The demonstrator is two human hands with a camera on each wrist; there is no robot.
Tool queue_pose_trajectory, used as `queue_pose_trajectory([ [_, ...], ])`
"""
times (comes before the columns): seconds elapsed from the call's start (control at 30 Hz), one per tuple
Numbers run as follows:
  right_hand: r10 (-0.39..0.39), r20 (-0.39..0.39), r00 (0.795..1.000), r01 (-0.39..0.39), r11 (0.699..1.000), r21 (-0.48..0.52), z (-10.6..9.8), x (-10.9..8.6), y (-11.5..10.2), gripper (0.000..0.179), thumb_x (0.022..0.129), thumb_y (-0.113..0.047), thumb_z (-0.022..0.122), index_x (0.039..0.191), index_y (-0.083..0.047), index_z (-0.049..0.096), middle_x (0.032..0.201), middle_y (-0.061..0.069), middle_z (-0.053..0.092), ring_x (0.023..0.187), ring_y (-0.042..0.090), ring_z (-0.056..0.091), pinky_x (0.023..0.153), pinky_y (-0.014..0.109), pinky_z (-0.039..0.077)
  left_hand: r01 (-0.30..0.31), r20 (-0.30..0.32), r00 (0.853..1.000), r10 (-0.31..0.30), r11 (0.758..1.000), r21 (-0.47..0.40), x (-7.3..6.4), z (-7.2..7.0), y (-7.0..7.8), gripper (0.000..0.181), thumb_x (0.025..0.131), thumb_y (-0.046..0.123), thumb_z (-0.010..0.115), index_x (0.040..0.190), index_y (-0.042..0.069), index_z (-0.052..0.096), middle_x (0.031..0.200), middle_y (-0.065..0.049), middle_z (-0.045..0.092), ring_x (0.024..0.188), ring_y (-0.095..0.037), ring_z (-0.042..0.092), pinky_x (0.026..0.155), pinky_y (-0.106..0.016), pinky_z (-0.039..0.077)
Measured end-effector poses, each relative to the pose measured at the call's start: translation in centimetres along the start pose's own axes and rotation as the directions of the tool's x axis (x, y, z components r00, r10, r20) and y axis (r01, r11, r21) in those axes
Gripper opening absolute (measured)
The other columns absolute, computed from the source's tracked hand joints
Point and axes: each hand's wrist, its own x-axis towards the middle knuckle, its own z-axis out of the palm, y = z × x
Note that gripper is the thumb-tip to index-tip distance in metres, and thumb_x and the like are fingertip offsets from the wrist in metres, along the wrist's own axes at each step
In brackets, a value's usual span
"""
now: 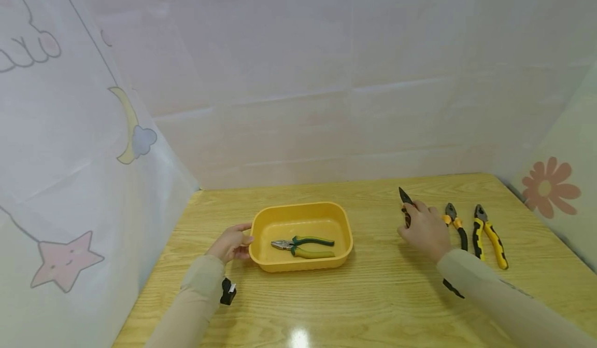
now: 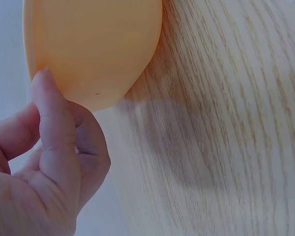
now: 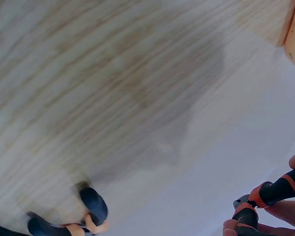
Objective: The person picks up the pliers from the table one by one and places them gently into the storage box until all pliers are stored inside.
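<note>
Inspection taken with the yellow tray (image 1: 346,222) as landmark, working left to right.

Left of the tray: my left hand (image 1: 229,243) rests against its left wall. The left wrist view shows the thumb (image 2: 53,118) laid on the tray's outer wall with the other fingers loosely curled behind; I judge it steadies the tray and does not clamp it.

Inside the tray: one pair of green-handled pliers (image 1: 304,246) lies flat on the floor, nose pointing left.

Right of the tray, apart from it: my right hand (image 1: 425,230) is curled round the black-and-orange pliers (image 1: 406,205), whose dark nose sticks out beyond the fingers. The right wrist view shows fingers wrapped on the orange-banded handles. Whether the tool is lifted off the bench I cannot tell.

Further right: a pair of orange-and-black cutters (image 1: 456,226), then yellow-and-black pliers (image 1: 487,235), side by side on the bench.

Judgement on technique: hold both handles together so the jaws stay closed, keep the nose clear of the neighbouring cutters, and keep the tray braced.

Surface: pale wood-grain bench (image 1: 382,296), with a light glare near its front edge. Surroundings: white sheeting (image 1: 326,78) on three sides, printed with a moon, a star and a flower.
</note>
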Motion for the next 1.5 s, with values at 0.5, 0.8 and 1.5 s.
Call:
queue_pose_trajectory([
  [0.5, -0.084, -0.019, 0.996, 0.083, 0.996, -0.037, -1.5, -0.5, -3.0, 0.057, 0.082, -0.017, 0.063, 0.131, 0.009, 0.054, 0.132, 0.034, 0.046, 0.107, 0.054, 0.047, 0.061, 0.055, 0.052, -0.007, -0.001, 1.000, 0.007, 1.000, 0.008, 0.1, 0.0, -0.1, 0.051, 0.099, 0.000, 0.051, 0.148, 0.003, 0.038, 0.089, -0.016, 0.060, 0.059, -0.016, 0.054, 0.049, -0.022, 0.051],
  [0.8, -0.152, -0.032, 0.988, 0.152, 0.988, -0.025, -2.0, -0.8, -4.8, 0.057, 0.081, -0.015, 0.061, 0.132, 0.010, 0.053, 0.131, 0.033, 0.048, 0.106, 0.051, 0.049, 0.078, 0.059, 0.048, -0.001, -0.003, 1.000, 0.001, 1.000, 0.007, 0.3, 0.0, -0.2, 0.051, 0.099, -0.001, 0.050, 0.148, 0.004, 0.039, 0.088, -0.015, 0.060, 0.059, -0.016, 0.054, 0.049, -0.023, 0.050],
  [1.5, -0.365, -0.081, 0.928, 0.369, 0.928, 0.045, -0.7, -0.8, -7.9, 0.057, 0.078, -0.014, 0.067, 0.130, 0.006, 0.057, 0.131, 0.025, 0.053, 0.103, 0.041, 0.052, 0.074, 0.050, 0.051, 0.006, 0.006, 1.000, -0.006, 1.000, 0.009, 0.3, 0.1, 0.1, 0.052, 0.099, -0.001, 0.050, 0.149, 0.004, 0.037, 0.090, -0.016, 0.061, 0.058, -0.015, 0.054, 0.049, -0.023, 0.050],
])
